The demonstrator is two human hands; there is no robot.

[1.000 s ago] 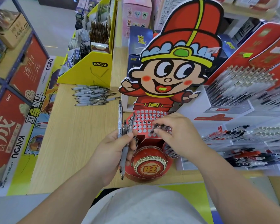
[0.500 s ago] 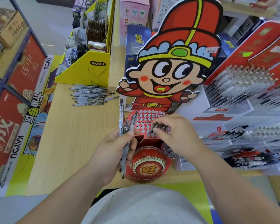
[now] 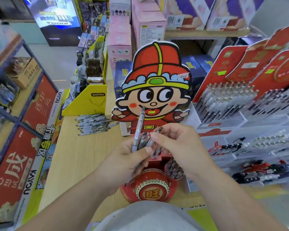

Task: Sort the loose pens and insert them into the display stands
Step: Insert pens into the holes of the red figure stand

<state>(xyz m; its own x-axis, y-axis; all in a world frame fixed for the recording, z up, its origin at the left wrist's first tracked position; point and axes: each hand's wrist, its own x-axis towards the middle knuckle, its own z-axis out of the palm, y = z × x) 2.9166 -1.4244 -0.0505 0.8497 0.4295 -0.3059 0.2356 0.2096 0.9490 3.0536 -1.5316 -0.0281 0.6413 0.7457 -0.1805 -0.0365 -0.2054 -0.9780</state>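
Note:
My left hand (image 3: 123,161) grips a small bunch of clear-barrelled pens (image 3: 138,132), their tips pointing up in front of the cartoon-figure display stand (image 3: 154,90). My right hand (image 3: 177,144) has come up beside the bunch and pinches the dark top end of one pen (image 3: 159,130). Both hands hide most of the stand's red hole panel; its red drum base (image 3: 151,190) shows below them. Several loose pens (image 3: 93,124) lie in a pile on the wooden counter (image 3: 77,164), far left of the stand.
A yellow cardboard display box (image 3: 88,100) stands behind the loose pile. Tiered clear racks of pens (image 3: 240,104) with red backing cards fill the right side. Pink and blue boxes stand behind the stand. Blue shelving with red boxes (image 3: 15,167) runs along the left.
My right hand left the stand's hole panel and rose to the pen bunch in my left hand, pinching one pen there. The camera tilted upward, showing more of the shelves.

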